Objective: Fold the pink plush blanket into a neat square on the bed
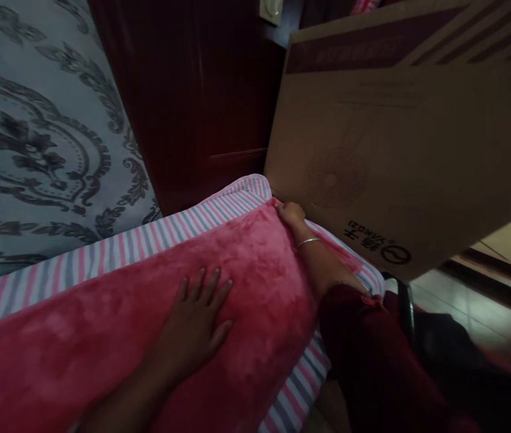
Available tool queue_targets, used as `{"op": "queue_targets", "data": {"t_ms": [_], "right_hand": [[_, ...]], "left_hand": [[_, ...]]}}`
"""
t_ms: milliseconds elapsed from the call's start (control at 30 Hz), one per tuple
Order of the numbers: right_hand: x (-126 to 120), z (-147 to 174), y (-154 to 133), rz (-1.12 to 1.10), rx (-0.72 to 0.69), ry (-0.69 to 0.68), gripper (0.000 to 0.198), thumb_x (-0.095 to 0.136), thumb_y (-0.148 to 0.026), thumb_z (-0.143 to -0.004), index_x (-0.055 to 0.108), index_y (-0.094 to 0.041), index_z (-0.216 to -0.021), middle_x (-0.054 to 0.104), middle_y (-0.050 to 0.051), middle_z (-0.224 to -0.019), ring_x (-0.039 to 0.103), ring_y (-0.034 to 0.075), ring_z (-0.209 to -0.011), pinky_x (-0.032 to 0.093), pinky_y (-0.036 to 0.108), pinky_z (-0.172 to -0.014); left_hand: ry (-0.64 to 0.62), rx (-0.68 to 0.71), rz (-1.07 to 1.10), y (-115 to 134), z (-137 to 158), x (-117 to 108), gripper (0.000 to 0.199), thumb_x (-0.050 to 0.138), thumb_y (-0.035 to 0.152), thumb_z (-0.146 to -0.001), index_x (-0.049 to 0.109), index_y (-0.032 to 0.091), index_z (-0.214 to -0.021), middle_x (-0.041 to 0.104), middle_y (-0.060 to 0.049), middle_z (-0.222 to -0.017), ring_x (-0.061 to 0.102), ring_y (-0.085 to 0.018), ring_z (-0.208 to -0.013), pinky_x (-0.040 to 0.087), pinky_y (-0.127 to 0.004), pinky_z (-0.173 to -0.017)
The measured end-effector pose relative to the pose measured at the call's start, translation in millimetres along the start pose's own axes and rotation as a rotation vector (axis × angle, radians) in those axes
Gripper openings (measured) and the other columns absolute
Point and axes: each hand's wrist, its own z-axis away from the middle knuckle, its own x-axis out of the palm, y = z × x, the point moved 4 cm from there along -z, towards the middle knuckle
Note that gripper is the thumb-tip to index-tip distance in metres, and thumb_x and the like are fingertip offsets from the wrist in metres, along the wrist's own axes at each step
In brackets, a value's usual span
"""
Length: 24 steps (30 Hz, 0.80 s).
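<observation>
A pink plush cover [255, 288] lies over a pink, grey and white striped sheet [115, 251], which shows along its far edge and near right side. My left hand [196, 328] rests flat on the plush, palm down with the fingers spread. At the cover's far right corner, my right hand [290, 213] is closed on the plush edge. A thin bracelet circles my right wrist. My right fingertips are partly hidden by the hand itself.
A large cardboard box [399, 144] leans just beyond my right hand. Behind the cover stand a dark red wooden panel [201, 108] and a patterned wall [34, 138]. Floor tiles [458, 300] show at the right.
</observation>
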Motion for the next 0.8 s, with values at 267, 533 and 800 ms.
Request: {"op": "queue_targets", "data": {"t_ms": [267, 533, 800], "right_hand": [[6, -9, -1, -0.036, -0.071, 0.028, 0.041, 0.043, -0.042, -0.108, 0.061, -0.017, -0.135, 0.068, 0.018, -0.132, 0.064, 0.028, -0.123, 0.047, 0.033, -0.099], [10, -8, 2, -0.033, -0.109, -0.028, 0.043, 0.046, -0.044, -0.107, 0.062, -0.016, -0.135, 0.069, 0.019, -0.130, 0.065, 0.030, -0.121, 0.048, 0.035, -0.096], [-27, 38, 60, 0.060, 0.011, -0.130, 0.057, 0.033, -0.053, -0.108, 0.070, -0.015, -0.129, 0.070, 0.019, -0.130, 0.066, 0.030, -0.121, 0.050, 0.032, -0.092]], "left_hand": [[0.098, 0.050, -0.077, -2, 0, 4, 0.063, 0.044, 0.049, -0.099, 0.046, 0.025, -0.157, 0.034, -0.013, -0.167, 0.033, -0.044, -0.150, 0.032, -0.068, -0.113], [0.081, 0.047, -0.060, -1, 0, 3, 0.064, 0.047, 0.049, -0.098, 0.045, 0.026, -0.157, 0.034, -0.013, -0.167, 0.032, -0.043, -0.151, 0.030, -0.067, -0.115], [0.001, 0.006, -0.026, 0, -4, 0, 0.065, 0.049, 0.049, -0.098, 0.044, 0.025, -0.158, 0.032, -0.015, -0.168, 0.031, -0.044, -0.152, 0.027, -0.069, -0.117]]}}
